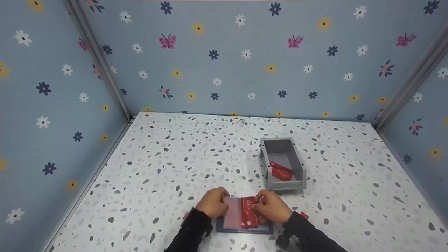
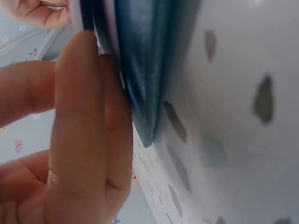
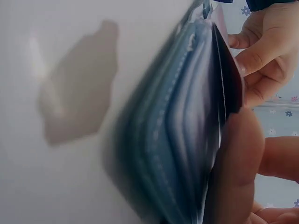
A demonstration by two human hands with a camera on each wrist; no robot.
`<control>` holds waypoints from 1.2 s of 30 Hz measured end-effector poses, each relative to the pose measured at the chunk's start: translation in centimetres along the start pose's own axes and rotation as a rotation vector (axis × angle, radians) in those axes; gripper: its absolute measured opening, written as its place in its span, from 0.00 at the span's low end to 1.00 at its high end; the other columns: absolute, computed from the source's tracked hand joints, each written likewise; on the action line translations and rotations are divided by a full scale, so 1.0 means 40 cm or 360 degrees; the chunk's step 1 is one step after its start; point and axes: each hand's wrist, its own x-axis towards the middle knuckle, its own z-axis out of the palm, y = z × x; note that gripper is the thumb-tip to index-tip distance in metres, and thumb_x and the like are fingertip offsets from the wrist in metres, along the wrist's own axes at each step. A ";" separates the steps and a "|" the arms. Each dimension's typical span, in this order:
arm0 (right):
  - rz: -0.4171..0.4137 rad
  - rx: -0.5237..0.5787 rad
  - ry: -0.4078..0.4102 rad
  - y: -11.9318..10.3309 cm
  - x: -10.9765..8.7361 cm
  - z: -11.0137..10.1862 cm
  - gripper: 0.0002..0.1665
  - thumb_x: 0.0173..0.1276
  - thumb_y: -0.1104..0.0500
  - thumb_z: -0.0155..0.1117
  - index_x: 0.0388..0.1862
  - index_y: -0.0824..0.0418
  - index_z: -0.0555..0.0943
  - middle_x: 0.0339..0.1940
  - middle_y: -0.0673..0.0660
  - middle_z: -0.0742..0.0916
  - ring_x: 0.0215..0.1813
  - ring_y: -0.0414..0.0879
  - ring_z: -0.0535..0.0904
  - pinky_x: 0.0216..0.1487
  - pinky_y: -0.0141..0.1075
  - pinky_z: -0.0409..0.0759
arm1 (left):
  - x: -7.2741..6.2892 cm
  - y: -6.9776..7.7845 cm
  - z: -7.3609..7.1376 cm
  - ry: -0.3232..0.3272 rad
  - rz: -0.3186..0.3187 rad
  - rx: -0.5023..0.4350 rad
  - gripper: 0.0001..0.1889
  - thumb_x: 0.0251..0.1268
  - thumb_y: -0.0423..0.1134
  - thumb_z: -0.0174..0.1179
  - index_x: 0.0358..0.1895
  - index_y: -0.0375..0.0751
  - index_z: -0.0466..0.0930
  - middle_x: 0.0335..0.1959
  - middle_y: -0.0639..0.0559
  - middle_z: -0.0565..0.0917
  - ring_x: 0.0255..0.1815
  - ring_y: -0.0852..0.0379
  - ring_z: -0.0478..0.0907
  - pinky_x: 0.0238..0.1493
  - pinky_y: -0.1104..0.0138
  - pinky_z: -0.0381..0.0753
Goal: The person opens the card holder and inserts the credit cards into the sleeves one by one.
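Observation:
In the head view an open card holder (image 1: 245, 230) with a blue cover and clear sleeves lies near the front of the table. My left hand (image 1: 214, 203) pinches the left edge of a clear sleeve page (image 1: 232, 214). Between the thumb and fingers of my right hand (image 1: 274, 207) is a red VIP card (image 1: 249, 213), which lies over the sleeves on the right. The right wrist view shows the holder's stitched blue edge (image 3: 156, 140) and layered sleeves beside my right fingers (image 3: 236, 158). The left wrist view has my left fingers (image 2: 79, 121) alongside the blue cover (image 2: 145, 74).
Beyond my right hand stands a grey bin (image 1: 287, 185) with red VIP cards (image 1: 281, 174) at its near end. The speckled white table (image 1: 196, 150) is bounded by flowered blue walls (image 1: 224, 70) with grey posts at the back corners.

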 end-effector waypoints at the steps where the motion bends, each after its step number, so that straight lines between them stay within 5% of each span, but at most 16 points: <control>1: 0.0004 0.0013 0.0001 -0.001 0.002 0.003 0.09 0.69 0.69 0.67 0.42 0.69 0.75 0.20 0.53 0.84 0.17 0.37 0.79 0.19 0.30 0.82 | 0.000 0.000 0.000 0.0004 0.0006 -0.0003 0.18 0.52 0.21 0.60 0.49 0.27 0.81 0.25 0.53 0.74 0.25 0.58 0.72 0.26 0.68 0.73; 15: -0.0035 -0.0121 0.0002 -0.019 0.025 0.037 0.13 0.66 0.69 0.68 0.46 0.71 0.75 0.21 0.53 0.83 0.17 0.36 0.79 0.18 0.29 0.80 | 0.001 0.000 0.006 0.0043 0.0008 -0.0019 0.18 0.56 0.21 0.59 0.52 0.25 0.82 0.26 0.52 0.75 0.25 0.58 0.74 0.27 0.66 0.77; 24: -0.0052 -0.0212 0.0013 -0.031 0.040 0.052 0.11 0.66 0.67 0.67 0.45 0.70 0.78 0.22 0.52 0.84 0.18 0.38 0.81 0.18 0.27 0.75 | 0.009 0.001 0.009 0.0032 0.0010 -0.0003 0.21 0.53 0.28 0.69 0.52 0.22 0.82 0.27 0.50 0.77 0.28 0.56 0.74 0.32 0.64 0.79; 36: -0.0057 -0.0157 -0.0030 -0.052 0.050 0.055 0.17 0.68 0.67 0.61 0.53 0.76 0.76 0.22 0.53 0.85 0.18 0.39 0.81 0.21 0.29 0.79 | 0.017 -0.005 0.020 0.0084 0.0148 0.0132 0.18 0.48 0.27 0.68 0.45 0.21 0.85 0.20 0.55 0.73 0.21 0.60 0.69 0.24 0.68 0.70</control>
